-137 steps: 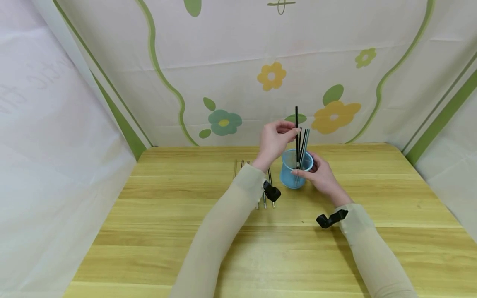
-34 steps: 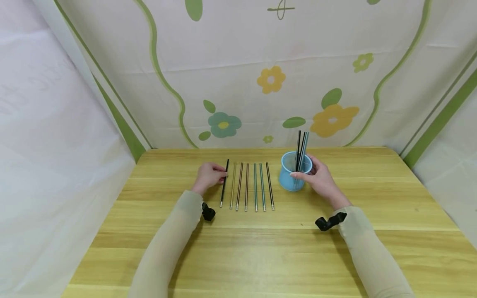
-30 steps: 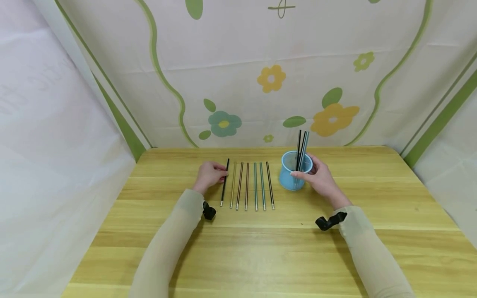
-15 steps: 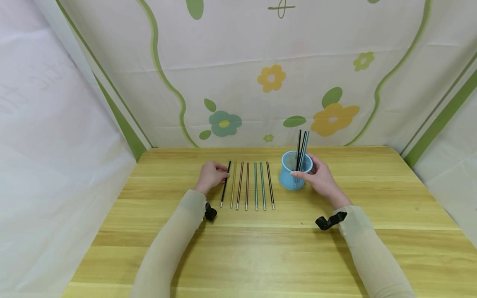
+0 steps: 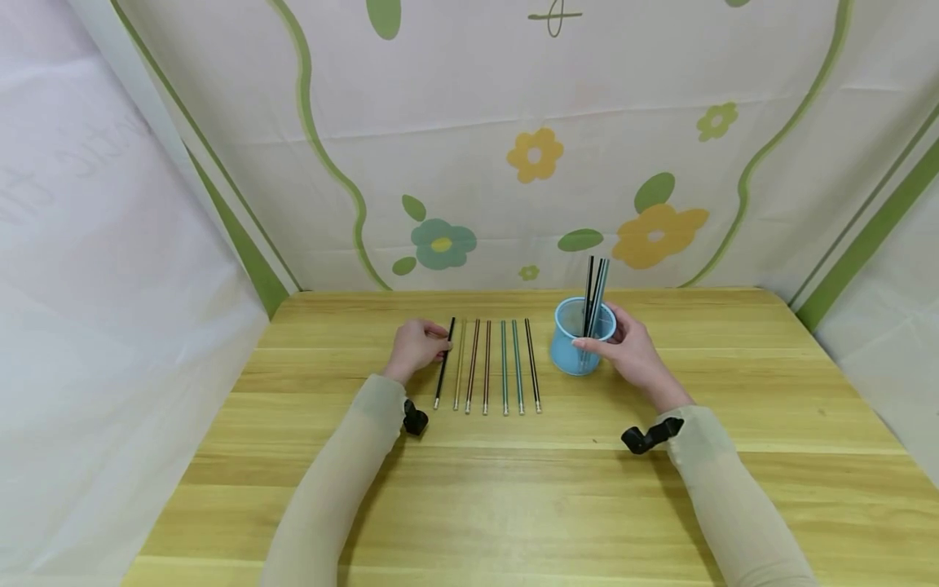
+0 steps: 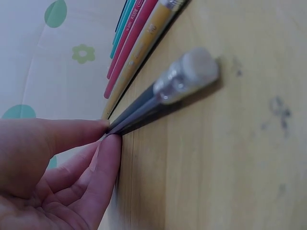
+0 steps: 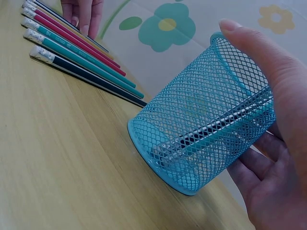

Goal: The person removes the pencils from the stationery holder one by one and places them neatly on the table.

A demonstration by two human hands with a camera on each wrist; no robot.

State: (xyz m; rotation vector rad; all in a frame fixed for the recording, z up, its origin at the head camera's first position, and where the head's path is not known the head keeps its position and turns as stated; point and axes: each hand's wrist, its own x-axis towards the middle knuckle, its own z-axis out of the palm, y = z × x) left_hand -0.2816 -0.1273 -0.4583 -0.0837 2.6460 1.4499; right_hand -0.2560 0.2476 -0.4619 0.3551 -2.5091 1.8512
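Note:
At the left end of a row of pencils, my left hand (image 5: 416,349) pinches a black pencil (image 5: 443,375) between thumb and fingertips. The pencil lies along the table, its white eraser (image 6: 200,66) toward me. Right of it, roughly side by side, are a yellow pencil (image 5: 459,367), two red pencils (image 5: 473,371), two green pencils (image 5: 504,371) and another dark pencil (image 5: 533,371). My right hand (image 5: 632,352) grips a blue mesh pencil cup (image 7: 192,91) from the right, thumb near the rim. Several black and green pencils (image 5: 597,293) lean inside it, eraser ends down.
The wooden table (image 5: 572,505) extends toward me and to both sides. A white cloth (image 5: 440,122) printed with flowers stands behind its back edge, with more white cloth at the sides. A black wrist camera (image 5: 415,419) sits on my left sleeve, another (image 5: 651,435) on the right.
My left hand has brought the black pencil from above the cup to the row's left end. Since then its far tip has swung slightly right. My right hand stays on the cup.

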